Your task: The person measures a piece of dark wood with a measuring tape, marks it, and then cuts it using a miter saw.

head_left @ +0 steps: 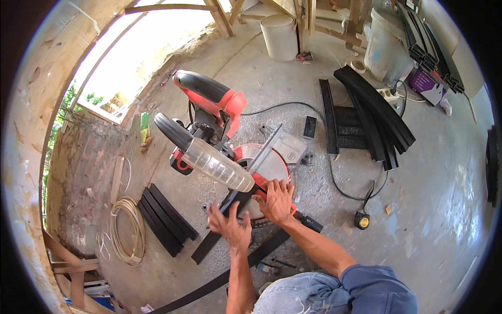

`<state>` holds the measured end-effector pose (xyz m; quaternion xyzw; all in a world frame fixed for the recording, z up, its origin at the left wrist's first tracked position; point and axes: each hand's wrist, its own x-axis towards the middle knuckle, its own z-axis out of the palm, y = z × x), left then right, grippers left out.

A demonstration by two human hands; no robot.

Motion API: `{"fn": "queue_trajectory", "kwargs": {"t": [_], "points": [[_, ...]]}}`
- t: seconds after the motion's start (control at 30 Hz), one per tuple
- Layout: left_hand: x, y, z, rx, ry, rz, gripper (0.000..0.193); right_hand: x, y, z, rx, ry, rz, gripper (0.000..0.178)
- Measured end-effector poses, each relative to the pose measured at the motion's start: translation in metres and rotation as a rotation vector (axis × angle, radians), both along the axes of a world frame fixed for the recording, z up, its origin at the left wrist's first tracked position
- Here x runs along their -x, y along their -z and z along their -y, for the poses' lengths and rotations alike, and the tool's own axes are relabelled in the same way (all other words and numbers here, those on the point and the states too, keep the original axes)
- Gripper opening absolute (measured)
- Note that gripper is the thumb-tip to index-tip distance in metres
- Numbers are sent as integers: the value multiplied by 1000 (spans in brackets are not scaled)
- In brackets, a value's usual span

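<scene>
A red and black miter saw (214, 99) stands on the floor in front of me, its clear plastic dust bottle (219, 167) angled toward my hands. A dark profile strip (209, 247) lies slantwise across the saw's round base. My left hand (232, 227) is open above this strip, fingers spread, with nothing visible in it. My right hand (278, 203) is over the near side of the saw base, its fingers curled and its thumb against the upper end of the strip. What lies under that palm is hidden.
Several short black profiles (164, 220) lie left beside a coiled beige hose (128, 230). Longer black profiles (371, 115) are stacked right. A long black strip (219, 280) crosses near my knees. A tape measure (362, 220), power cable (334, 178) and white buckets (278, 36) are around.
</scene>
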<state>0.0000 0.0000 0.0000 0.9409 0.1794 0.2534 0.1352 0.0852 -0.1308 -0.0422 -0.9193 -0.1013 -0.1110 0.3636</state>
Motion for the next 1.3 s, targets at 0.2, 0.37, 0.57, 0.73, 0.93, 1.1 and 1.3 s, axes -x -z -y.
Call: {"fn": "queue_trajectory", "kwargs": {"t": [0.2,0.37,0.57,0.73,0.93,1.1,1.3], "points": [[-20,26,-26,-132,233,-169,33,-12,-18,11,-4,-77,26,39],[-25,26,-9,-30,197,-185,31,-80,-144,62,-642,-102,463,19],[-22,22,-15,-89,150,-242,31,-166,-354,-10,-83,-290,441,43],[-28,15,-5,-69,153,-243,29,-204,-357,-63,632,-587,180,44],[-27,24,-8,-70,117,-203,29,-184,-326,-29,519,-603,188,50],[-30,30,-7,-28,80,-233,28,-138,-276,35,191,-481,309,65],[-34,24,-3,52,79,-258,30,-87,-238,82,-83,-435,132,69]]}}
